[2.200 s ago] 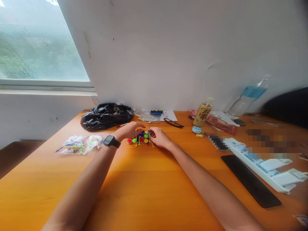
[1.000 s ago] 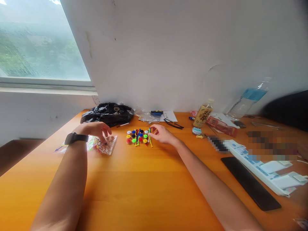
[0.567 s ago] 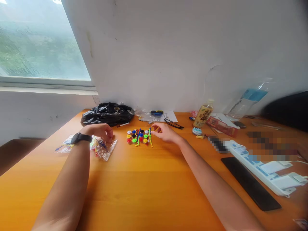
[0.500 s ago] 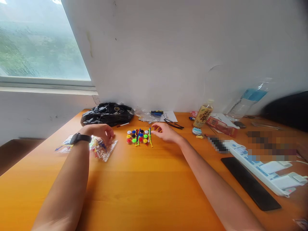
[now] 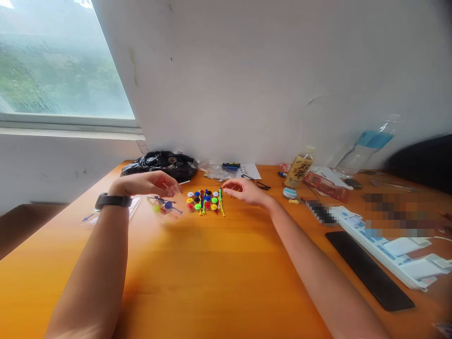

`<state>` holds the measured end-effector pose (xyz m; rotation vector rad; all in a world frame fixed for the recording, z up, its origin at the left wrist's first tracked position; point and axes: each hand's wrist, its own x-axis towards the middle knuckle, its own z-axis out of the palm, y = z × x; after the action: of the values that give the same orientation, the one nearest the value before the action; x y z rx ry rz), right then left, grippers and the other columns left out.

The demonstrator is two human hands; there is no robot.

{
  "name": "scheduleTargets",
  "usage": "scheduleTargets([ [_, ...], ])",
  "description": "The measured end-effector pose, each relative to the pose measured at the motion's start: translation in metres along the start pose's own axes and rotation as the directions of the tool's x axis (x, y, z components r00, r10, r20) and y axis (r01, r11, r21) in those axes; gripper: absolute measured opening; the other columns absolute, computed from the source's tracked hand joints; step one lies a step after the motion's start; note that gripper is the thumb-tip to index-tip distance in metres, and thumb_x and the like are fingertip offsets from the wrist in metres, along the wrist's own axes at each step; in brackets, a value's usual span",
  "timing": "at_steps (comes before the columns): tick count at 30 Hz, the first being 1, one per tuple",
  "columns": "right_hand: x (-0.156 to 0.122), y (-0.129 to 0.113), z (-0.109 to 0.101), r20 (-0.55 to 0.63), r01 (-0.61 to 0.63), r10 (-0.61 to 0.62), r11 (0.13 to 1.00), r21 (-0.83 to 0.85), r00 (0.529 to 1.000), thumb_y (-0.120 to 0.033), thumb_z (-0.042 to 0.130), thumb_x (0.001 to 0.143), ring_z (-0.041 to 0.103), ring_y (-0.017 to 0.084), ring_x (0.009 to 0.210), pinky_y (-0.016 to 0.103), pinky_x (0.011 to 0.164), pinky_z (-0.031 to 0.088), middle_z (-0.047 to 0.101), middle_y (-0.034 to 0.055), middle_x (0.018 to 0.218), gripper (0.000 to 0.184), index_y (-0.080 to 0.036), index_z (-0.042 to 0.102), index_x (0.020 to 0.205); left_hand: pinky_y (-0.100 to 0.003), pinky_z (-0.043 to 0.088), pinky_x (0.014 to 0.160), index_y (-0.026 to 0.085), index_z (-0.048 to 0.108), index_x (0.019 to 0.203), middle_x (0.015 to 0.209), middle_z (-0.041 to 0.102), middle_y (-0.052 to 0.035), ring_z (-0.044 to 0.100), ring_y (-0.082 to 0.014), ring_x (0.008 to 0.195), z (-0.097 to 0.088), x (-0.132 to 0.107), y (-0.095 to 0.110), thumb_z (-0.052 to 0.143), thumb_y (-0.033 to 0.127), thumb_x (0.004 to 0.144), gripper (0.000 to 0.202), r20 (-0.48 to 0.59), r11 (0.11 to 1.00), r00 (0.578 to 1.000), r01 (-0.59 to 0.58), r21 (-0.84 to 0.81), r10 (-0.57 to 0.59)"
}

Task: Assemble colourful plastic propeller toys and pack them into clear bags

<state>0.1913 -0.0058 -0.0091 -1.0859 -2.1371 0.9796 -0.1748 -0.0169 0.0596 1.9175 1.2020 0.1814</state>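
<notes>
The left hand [image 5: 151,182] seems, through blur, to pinch a bag [image 5: 168,205]; swung low, it could scatter the discs [image 5: 208,198]. The right hand [image 5: 245,192] has fingers slightly parted.

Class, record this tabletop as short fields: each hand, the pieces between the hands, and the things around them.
Left hand: holds a clear bag of small coloured parts, blurred
Left wrist: black watch
Right hand: near the far end of a green-and-yellow stick; contact unclear
Between the hands: round coloured pieces in rows
Behind left hand: black plastic bag
Far right: yellow-labelled bottle
Near right: white power strip beside a flat black pad
Surface: orange-brown table
</notes>
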Motion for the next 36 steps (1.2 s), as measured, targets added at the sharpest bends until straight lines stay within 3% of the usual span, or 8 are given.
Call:
scheduleTargets([
  [2,-0.003,-0.008,0.0,0.085,0.009,-0.021,0.99,0.143,0.996,-0.05,0.075,0.09,0.068,0.024,0.11,0.036,0.096,0.054,0.076,0.0091,0.118,0.043,-0.021,0.073,0.122,-0.032,0.058,0.088,0.021,0.081,0.108,0.107,0.078,-0.007,0.071,-0.0257,0.102,0.004,0.002,0.02,0.081,0.043,0.075,0.04,-0.111,0.976,0.984,-0.155,-0.155,0.139],
  [5,-0.007,-0.019,0.006,0.195,-0.013,-0.077,0.906,0.424,0.978,-0.048,0.084,0.084,0.066,0.026,0.124,0.039,0.106,0.053,0.071,0.0103,0.133,0.063,-0.025,0.064,0.139,-0.033,0.058,0.087,0.016,0.077,0.106,0.103,0.076,-0.0092,0.07,-0.0225,0.098,0.022,0.02,0.046,0.082,0.042,0.079,0.037,-0.345,0.873,0.903,-0.37,-0.318,0.257],
  [9,-0.006,-0.016,0.008,0.099,-0.005,-0.085,0.733,0.68,0.991,-0.046,0.083,0.086,0.071,0.024,0.115,0.04,0.102,0.056,0.072,0.0097,0.13,0.05,-0.025,0.068,0.13,-0.031,0.059,0.082,0.012,0.071,0.097,0.094,0.072,-0.0067,0.069,-0.0143,0.081,0.052,0.055,0.066,0.085,0.032,0.076,0.032,-0.527,0.697,0.814,-0.525,-0.488,0.243],
  [15,-0.015,0.013,-0.038,0.161,-0.154,0.086,0.864,0.48,0.983,-0.044,0.091,0.075,0.069,0.016,0.078,0.029,0.076,0.056,0.077,0.0067,0.096,0.045,-0.018,0.078,0.108,-0.026,0.059,0.078,0.012,0.071,0.099,0.087,0.072,-0.006,0.071,-0.0136,0.079,0.081,0.083,0.065,0.086,0.037,0.08,0.035,-0.351,0.731,0.899,-0.422,-0.536,0.262],
  [22,-0.051,0.031,-0.093,0.189,-0.301,0.258,0.92,0.25,0.948,-0.053,0.089,0.073,0.06,0.012,0.07,0.026,0.07,0.049,0.071,0.003,0.083,0.046,-0.015,0.079,0.097,-0.019,0.048,0.051,0.016,0.055,0.073,0.066,0.069,-0.0039,0.065,-0.011,0.057,0.135,0.117,0.065,0.095,0.043,0.069,0.049,-0.395,0.787,0.917,-0.28,-0.55,0.05],
  [26,-0.066,0.042,-0.109,0.192,-0.418,0.387,0.893,0.163,0.902,-0.058,0.091,0.066,0.062,0.014,0.074,0.027,0.072,0.05,0.071,0.0034,0.083,0.051,-0.016,0.079,0.091,-0.017,0.038,0.041,0.018,0.057,0.081,0.065,0.068,-0.0023,0.063,-0.0119,0.054,0.161,0.122,0.068,0.096,0.048,0.068,0.051,-0.321,0.824,0.946,-0.153,-0.545,-0.036],
  [32,-0.073,0.055,-0.118,0.161,-0.467,0.446,0.873,0.14,0.88,-0.053,0.095,0.057,0.068,0.02,0.084,0.031,0.079,0.055,0.073,0.0062,0.089,0.056,-0.017,0.079,0.096,-0.016,0.035,0.041,0.016,0.063,0.113,0.067,0.064,0.0032,0.062,-0.0099,0.056,0.166,0.121,0.073,0.102,0.032,0.06,0.068,-0.242,0.75,0.967,-0.105,-0.653,-0.075],
  [36,-0.075,0.058,-0.121,0.13,-0.504,0.489,0.853,0.132,0.862,-0.051,0.096,0.056,0.071,0.023,0.088,0.034,0.081,0.059,0.076,0.0089,0.092,0.063,-0.018,0.081,0.107,-0.016,0.037,0.041,0.016,0.065,0.1,0.069,0.069,-0.0004,0.065,-0.0116,0.057,0.164,0.122,0.07,0.101,0.037,0.06,0.058,-0.253,0.789,0.963,-0.086,-0.608,-0.09],
])
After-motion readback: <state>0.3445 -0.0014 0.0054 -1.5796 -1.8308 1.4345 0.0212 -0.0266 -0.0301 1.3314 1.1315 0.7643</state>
